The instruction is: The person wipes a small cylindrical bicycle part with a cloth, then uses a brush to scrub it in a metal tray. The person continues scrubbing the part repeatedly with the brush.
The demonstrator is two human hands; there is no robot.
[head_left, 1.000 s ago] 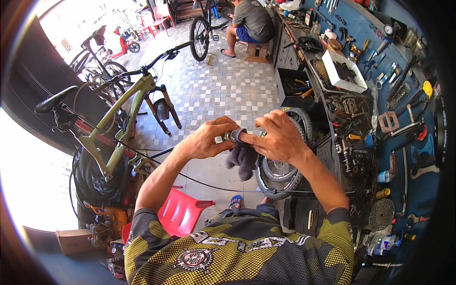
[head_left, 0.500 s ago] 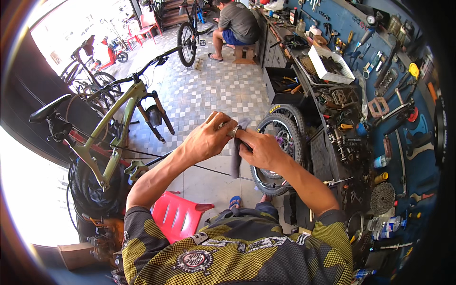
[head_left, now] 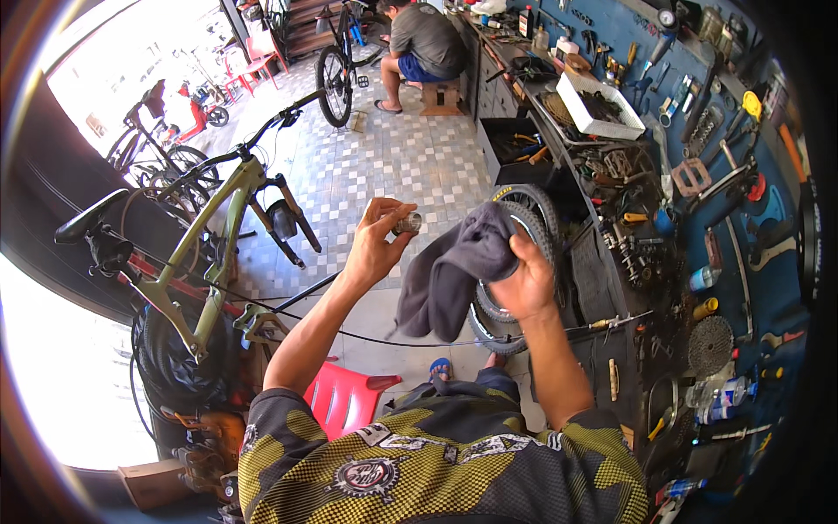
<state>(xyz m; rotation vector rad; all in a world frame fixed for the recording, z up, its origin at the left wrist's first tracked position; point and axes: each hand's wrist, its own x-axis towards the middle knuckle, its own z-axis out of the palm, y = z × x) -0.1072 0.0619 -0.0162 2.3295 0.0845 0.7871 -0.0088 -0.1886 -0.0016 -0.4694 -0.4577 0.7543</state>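
Note:
Between the thumb and fingers of my left hand (head_left: 375, 246) is a small metallic cylindrical part (head_left: 408, 224), raised in front of me; its exact kind is too small to tell. My right hand (head_left: 529, 281) grips a dark grey cloth (head_left: 447, 278), which hangs loosely toward the left. A gap separates the cloth from the metal part. To the left, an olive-green bicycle frame (head_left: 194, 253) has its fork, saddle and handlebar on, with no front wheel fitted. Knobby bicycle wheels (head_left: 534, 197) stand behind the cloth, partly hidden by it and my right hand.
A thin black cable (head_left: 367, 339) crosses below my hands. A red plastic chair (head_left: 336, 400) stands near my legs. The cluttered workbench (head_left: 602, 262) and blue tool wall (head_left: 690, 65) run along the right. A person (head_left: 428, 44) sits on a low stool at the back.
My hands have drawn apart. The cloth, earlier bunched against the metal part between both hands, now hangs open from my right hand, while the part stays in my left.

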